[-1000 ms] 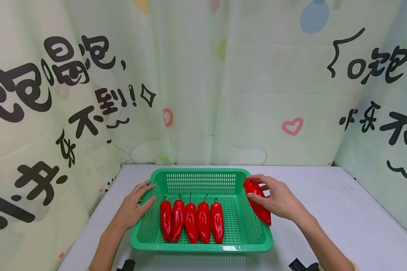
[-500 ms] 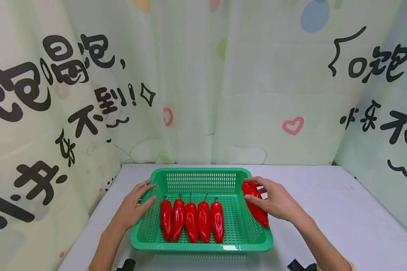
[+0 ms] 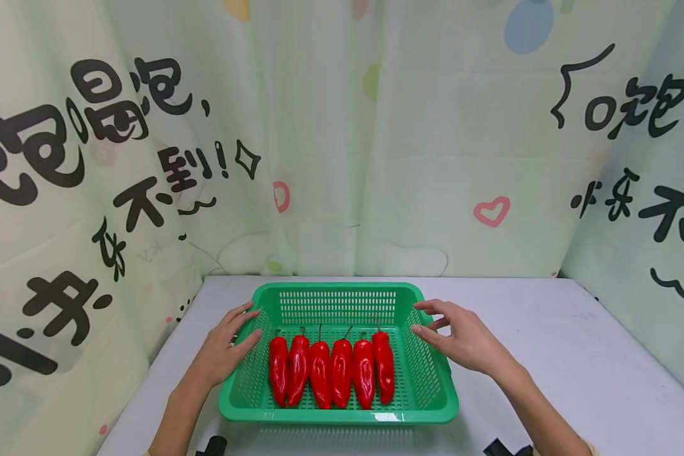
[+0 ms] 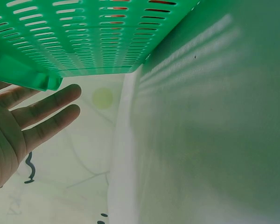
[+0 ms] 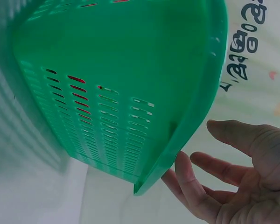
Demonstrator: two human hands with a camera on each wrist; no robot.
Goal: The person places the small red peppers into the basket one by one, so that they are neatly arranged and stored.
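Note:
Several red chili peppers [image 3: 320, 375] lie side by side in a green plastic basket [image 3: 342, 416], stems toward the far side. The rightmost pepper [image 3: 383, 367] lies a little farther back than its neighbour. My left hand [image 3: 226, 347] is at the basket's left rim, fingers spread and relaxed, with a ring on one finger. In the left wrist view its straight fingers [image 4: 51, 123] show beside the basket's outer wall. Over the right rim, my right hand [image 3: 462, 335] holds nothing, thumb and fingers apart. The right wrist view shows its fingertips close to the rim [image 5: 177, 149].
The basket stands on a white table [image 3: 536, 342]. A pale curtain [image 3: 422, 126] with black lettering and coloured spots hangs behind the table and at both sides. Black straps [image 3: 213, 446] show near the wrists at the bottom edge.
The pepper that my right hand held over the right rim now lies in the basket at the right end of the row. The right hand has let go; the left hand stays put.

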